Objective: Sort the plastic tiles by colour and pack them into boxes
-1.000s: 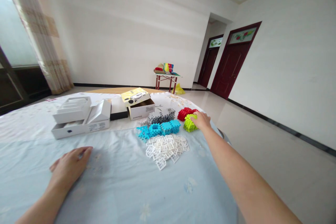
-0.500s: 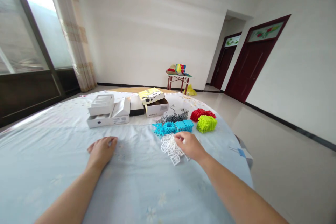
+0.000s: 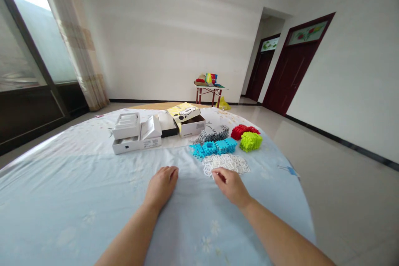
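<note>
My left hand [image 3: 162, 185] rests on the blue tablecloth left of the white pieces, with its fingers curled in. Its palm side is hidden, so anything inside cannot be seen. My right hand [image 3: 230, 185] is at the near edge of a pile of flat white openwork plastic pieces [image 3: 229, 162]. Thumb and forefinger are pinched together; whether a piece is between them cannot be made out. Behind the white pile lie blue interlocking blocks [image 3: 226, 146], then grey ones [image 3: 218, 133]. Green blocks [image 3: 250, 141] and red blocks [image 3: 240, 131] are stacked to the right.
White open boxes [image 3: 127, 146] stand at the back left of the round table. Beside them are a black-based box [image 3: 168, 131] and a yellow-lidded box [image 3: 191, 128]. A small table [image 3: 210, 88] with colourful items is by the wall.
My left hand has moved right, toward the pile. The right hand has drawn back to the pile's near edge. The white pieces now lie in a wider, flatter band; the view has shifted slightly.
</note>
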`<state>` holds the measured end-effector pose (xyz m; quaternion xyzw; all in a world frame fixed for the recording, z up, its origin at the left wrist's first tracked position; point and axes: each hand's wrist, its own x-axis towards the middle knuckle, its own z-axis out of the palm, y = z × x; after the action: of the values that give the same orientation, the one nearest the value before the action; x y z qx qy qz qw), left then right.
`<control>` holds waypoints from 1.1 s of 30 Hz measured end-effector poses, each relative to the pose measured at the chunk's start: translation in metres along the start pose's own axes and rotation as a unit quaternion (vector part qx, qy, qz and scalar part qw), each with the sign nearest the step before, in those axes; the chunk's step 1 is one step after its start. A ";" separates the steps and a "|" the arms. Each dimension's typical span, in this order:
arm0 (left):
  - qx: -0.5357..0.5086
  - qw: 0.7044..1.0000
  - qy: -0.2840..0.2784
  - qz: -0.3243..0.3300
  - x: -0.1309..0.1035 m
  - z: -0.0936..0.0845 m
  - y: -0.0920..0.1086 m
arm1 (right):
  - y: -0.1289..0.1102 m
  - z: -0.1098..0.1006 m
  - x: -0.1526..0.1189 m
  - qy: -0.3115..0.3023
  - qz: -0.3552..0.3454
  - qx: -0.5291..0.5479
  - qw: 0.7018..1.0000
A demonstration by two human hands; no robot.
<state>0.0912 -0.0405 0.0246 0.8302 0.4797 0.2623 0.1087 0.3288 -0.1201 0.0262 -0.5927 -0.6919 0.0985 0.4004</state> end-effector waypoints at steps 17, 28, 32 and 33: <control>-0.078 0.992 -0.092 -0.030 -0.004 0.006 0.014 | 0.065 -0.037 0.013 0.161 0.065 -0.116 0.978; 0.015 0.995 -0.100 -0.014 -0.013 0.010 0.022 | 0.084 -0.056 0.027 0.262 0.159 0.087 0.948; 0.064 0.993 -0.079 -0.063 -0.018 0.017 0.033 | 0.087 -0.048 0.027 0.261 0.155 0.121 0.945; 0.075 0.992 -0.070 -0.072 -0.020 0.019 0.036 | 0.085 -0.046 0.026 0.257 0.150 0.127 0.946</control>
<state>0.1199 -0.0744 0.0178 0.8154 0.5481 0.1583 0.0980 0.4236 -0.0888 0.0161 -0.6392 -0.4501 0.0889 0.6172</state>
